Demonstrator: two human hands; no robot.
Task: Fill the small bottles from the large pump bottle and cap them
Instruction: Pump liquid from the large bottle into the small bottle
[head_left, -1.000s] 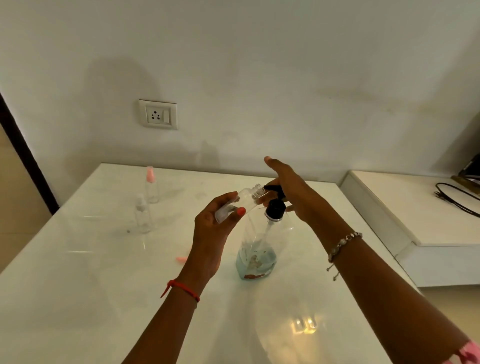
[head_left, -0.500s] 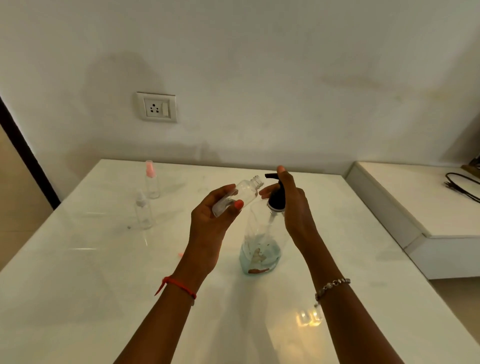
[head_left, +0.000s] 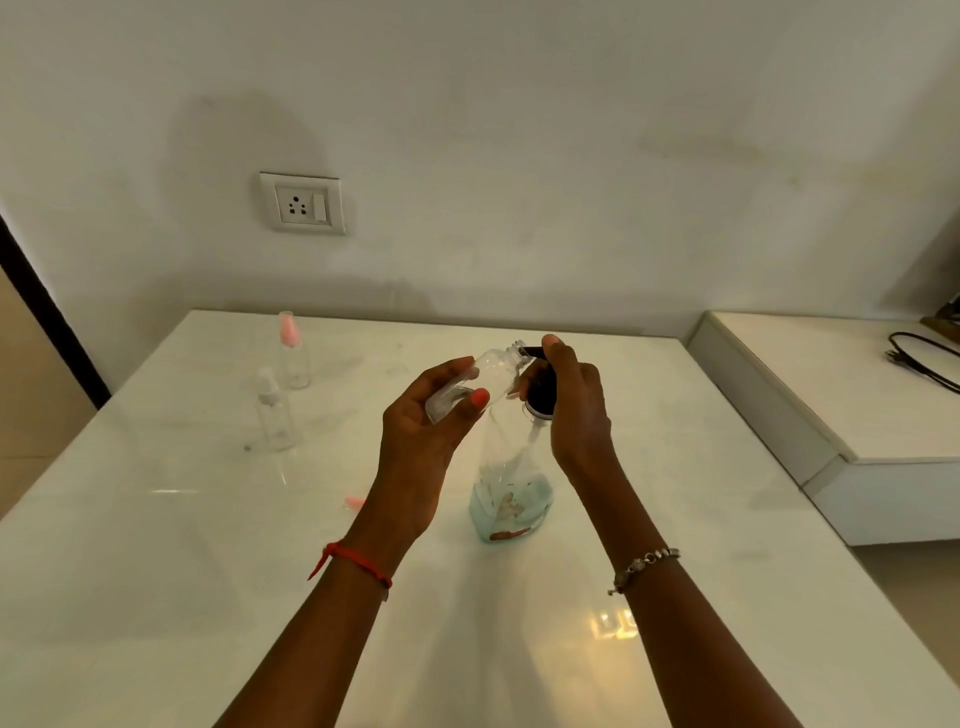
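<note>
left grip (head_left: 421, 436) curled round small clear plastic bottle (head_left: 485, 376), uncapped neck tilted to spout | right grip (head_left: 579, 410) beside it, wrapped on black pump head (head_left: 541, 392) of large clear bottle (head_left: 511, 467) below, on counter (head_left: 208, 545) | likely light, slick: hold mid-body

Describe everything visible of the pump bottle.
The pump bottle is tall, clear and plastic-looking, standing upright on the white table. A shallow layer of pale blue liquid sits at its bottom. Its black pump head has a silvery collar and a tube running down inside. The right hand grips the head, one finger on top; the left hand holds a small bottle with its open neck at the spout.
</note>
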